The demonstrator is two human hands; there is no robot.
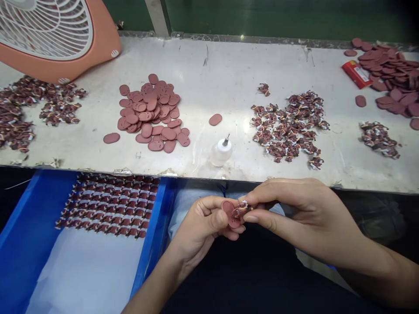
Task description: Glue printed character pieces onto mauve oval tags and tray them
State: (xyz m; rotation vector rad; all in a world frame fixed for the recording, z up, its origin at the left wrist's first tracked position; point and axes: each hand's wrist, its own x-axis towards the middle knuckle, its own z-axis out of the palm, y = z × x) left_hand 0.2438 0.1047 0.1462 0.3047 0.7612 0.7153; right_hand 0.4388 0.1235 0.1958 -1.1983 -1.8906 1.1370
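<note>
My left hand [206, 224] pinches reddish-brown oval bases [228, 207], seemingly two overlapping, between thumb and fingers. In my right hand [288, 213], thumb and fingertips close on a small painted horse figurine [242, 210], brown with white and yellow bits. The figurine is against the lower base, in front of the table edge; whether it is seated in the holes I cannot tell. Just beyond my hands stands a clear squeeze bottle [221, 152] with a white cap and a thin metal tip. A single oval base [215, 119] lies behind it.
A heap of oval bases [153, 113] lies left of the bottle, a cluster of figurines [291, 126] to its right. An orange fan [104, 39] stands back left. Rows of based figurines [111, 205] fill part of a blue bin [163, 205]. A red lighter [356, 74] lies far right.
</note>
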